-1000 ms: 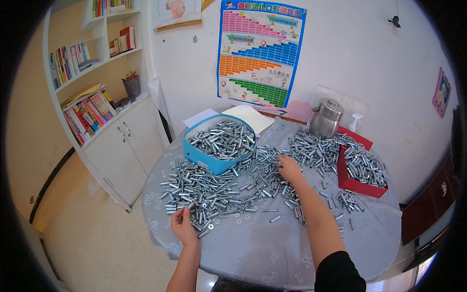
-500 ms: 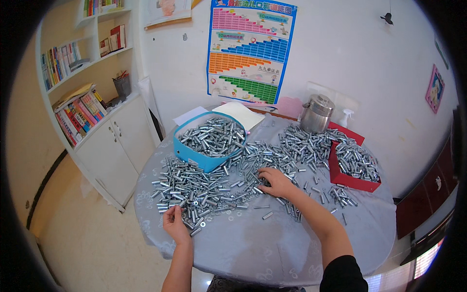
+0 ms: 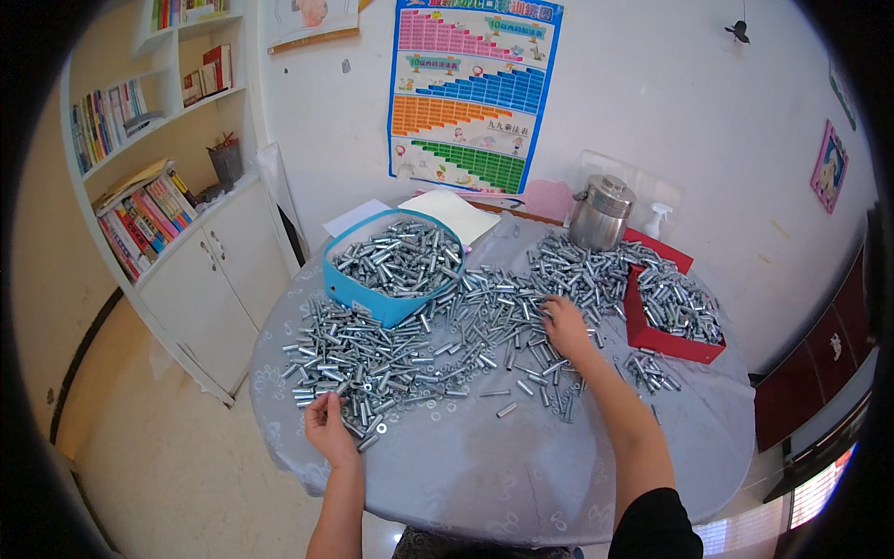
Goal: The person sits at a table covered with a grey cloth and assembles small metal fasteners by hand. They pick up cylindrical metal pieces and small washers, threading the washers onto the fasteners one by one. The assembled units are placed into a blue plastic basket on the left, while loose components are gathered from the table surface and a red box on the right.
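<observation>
Loose silvery metal sleeves, bolts and washers form a wide pile (image 3: 363, 349) on the table. At its near left edge is my left hand (image 3: 329, 433), its thumb and fingers pinched together. What lies between those fingertips is too small to make out. My right hand (image 3: 568, 328) reaches over the pile's right-middle part, thumb and fingers apart, fingertips down among the metal pieces. Left of it a blue fabric bin (image 3: 358, 296) is heaped with the same pieces. A red box (image 3: 675, 347) on the right also holds many of them.
A steel pot with a lid (image 3: 602, 212) stands at the back beside a white spray bottle (image 3: 657, 220). Papers (image 3: 456, 214) lie behind the blue bin. The round table has a grey cloth (image 3: 447, 484). A white bookshelf (image 3: 209, 298) stands at the left.
My right hand has moved right and slightly farther away across the pile. The left hand keeps its pinch at the near left edge. The whole view has shifted slightly.
</observation>
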Motion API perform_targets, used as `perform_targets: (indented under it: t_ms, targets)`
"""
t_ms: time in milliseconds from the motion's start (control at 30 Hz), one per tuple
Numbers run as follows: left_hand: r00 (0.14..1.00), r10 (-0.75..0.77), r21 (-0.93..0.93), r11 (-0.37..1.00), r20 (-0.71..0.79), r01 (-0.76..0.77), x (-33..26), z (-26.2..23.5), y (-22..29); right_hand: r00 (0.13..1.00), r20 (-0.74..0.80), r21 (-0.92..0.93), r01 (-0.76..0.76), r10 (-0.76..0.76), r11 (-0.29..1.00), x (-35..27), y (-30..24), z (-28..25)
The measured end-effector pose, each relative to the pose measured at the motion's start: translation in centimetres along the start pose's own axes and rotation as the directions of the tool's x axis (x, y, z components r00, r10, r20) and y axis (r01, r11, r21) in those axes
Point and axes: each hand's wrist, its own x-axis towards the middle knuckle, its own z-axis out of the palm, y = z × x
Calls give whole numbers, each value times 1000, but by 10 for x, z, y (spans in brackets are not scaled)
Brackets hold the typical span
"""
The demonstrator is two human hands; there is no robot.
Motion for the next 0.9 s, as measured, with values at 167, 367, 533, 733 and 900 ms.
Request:
perform_targets:
  t_ms: [167, 367, 533, 733, 900]
  targets:
    - [1000, 15, -9, 1000, -4, -15, 2, -4, -3, 902, 184, 343, 314, -391, 886, 14, -110, 7]
    - [1000, 19, -22, 1000, 21, -19, 3, -3, -6, 884, 217, 356, 323, -414, 877, 27, -100, 52]
    - [1000, 28, -17, 999, 11, -28, 4, -4, -5, 931, 206, 115, 283, -302, 952, 43, -93, 58]
    - [999, 26, -48, 999, 21, -25, 2, -2, -4, 982, 23, -88, 187, -185, 979, 52, -78, 58]
    - [1000, -11, -53, 999, 11, 12, -1, 1, 2, 913, 163, 300, 314, -373, 901, 44, -109, 49]
